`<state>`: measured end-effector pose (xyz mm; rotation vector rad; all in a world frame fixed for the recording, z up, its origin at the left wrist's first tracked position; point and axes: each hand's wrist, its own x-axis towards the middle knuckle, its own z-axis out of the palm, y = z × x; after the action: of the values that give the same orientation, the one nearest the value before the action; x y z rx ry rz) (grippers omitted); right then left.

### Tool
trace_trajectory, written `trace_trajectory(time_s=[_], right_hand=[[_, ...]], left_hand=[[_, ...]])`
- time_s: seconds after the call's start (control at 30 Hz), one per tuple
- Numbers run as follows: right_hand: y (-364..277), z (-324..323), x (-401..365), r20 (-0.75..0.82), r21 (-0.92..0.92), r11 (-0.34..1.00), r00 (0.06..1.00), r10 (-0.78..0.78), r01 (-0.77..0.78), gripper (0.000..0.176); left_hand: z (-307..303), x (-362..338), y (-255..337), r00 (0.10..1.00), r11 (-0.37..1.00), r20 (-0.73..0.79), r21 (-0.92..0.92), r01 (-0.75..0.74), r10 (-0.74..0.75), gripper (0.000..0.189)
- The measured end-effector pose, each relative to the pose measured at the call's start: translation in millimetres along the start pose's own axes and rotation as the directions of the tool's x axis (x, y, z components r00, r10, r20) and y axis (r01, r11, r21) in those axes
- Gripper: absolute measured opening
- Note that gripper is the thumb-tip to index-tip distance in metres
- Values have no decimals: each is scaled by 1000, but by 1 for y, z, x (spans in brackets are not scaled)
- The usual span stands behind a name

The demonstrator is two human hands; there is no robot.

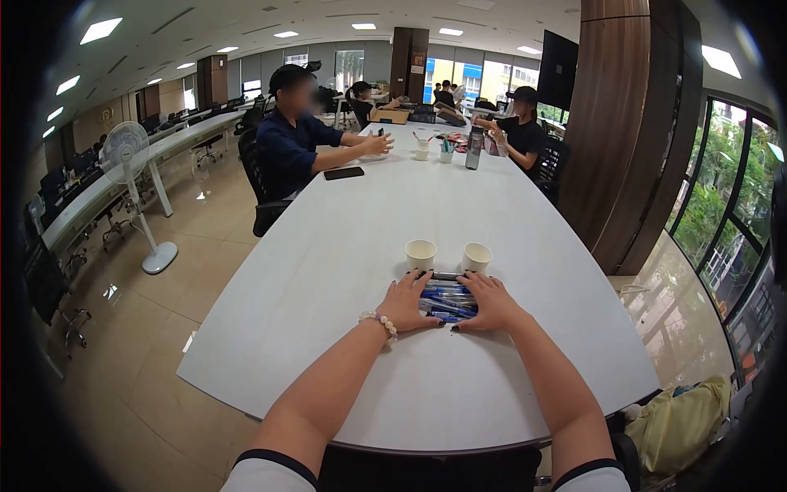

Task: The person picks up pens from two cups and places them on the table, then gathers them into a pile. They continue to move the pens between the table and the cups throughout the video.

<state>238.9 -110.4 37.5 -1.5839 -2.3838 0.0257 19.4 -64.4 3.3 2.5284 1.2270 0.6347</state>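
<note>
A pile of blue, clear and dark pens (449, 300) lies on the white table (320, 328) in front of me. My left hand (402, 303) is at the pile's left side, its fingers spread and its thumb along the near edge. On the opposite side rests my right hand (490, 303), fingers also apart, thumb pointing inward. Together they frame the pens, touching the outer ones. Two white paper cups stand upright just beyond my fingertips, a left cup (420, 252) and a right cup (476, 257). The palms hide the ends of several pens.
Across the table sit a person in dark blue (299, 135) and a person in black (522, 135). Near them are a phone (343, 173), a bottle (474, 149) and pen-filled cups (447, 151). A fan (131, 164) stands left; a yellow bag (680, 422) is at right.
</note>
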Motion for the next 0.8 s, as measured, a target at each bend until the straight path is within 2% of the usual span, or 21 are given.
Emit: trace_trajectory(time_s=[0.07,0.1,0.17,0.2,0.27,0.4,0.47,0.5,0.53,0.57,0.6,0.67,0.7,0.8], right_hand=[[-3,-5,15,126,-100,995,992,30,-18,100],[-2,-8,25,123,-99,995,992,25,-13,100],[-2,-14,44,381,-140,989,920,92,-41,102],[-4,-18,51,374,-132,990,923,87,-39,102],[-8,-23,58,527,-141,990,844,98,-27,99],[-15,-19,59,513,-126,992,855,73,-10,88],[-25,-16,59,469,-269,963,873,135,-4,70],[-27,-19,57,471,-272,962,871,138,-6,70],[-30,-25,55,473,-205,978,870,141,-46,63],[-31,-29,54,474,-140,987,869,142,-85,55],[-28,-31,54,472,-146,986,870,145,-85,55],[-16,-36,53,484,87,986,871,83,-142,50],[-14,-38,54,480,84,986,873,89,-146,50],[0,-34,58,495,93,978,861,117,-187,50]], left_hand=[[1,0,-3,1000,999,-8,-35,-10,10,107],[0,-1,-2,1000,1000,-12,-30,-9,8,107],[-1,-1,0,1000,1000,-5,-25,-12,12,111],[-2,-1,-1,1000,1000,-4,-13,-13,13,111],[0,0,-1,1000,1000,11,-12,-21,21,113],[0,-1,-1,1000,1000,17,-21,-19,19,115],[2,0,-5,999,995,4,-89,-37,37,112],[3,1,-6,998,987,-12,-149,-55,54,109],[3,2,-7,998,987,-13,-153,-57,56,109],[2,3,-7,993,965,-78,-238,-107,91,104],[2,5,-8,982,935,-147,-315,-163,122,101],[4,9,-12,968,925,-207,-321,-205,142,100],[5,11,-14,953,915,-260,-325,-240,158,100],[10,11,-15,961,915,-242,-342,-215,136,100]])
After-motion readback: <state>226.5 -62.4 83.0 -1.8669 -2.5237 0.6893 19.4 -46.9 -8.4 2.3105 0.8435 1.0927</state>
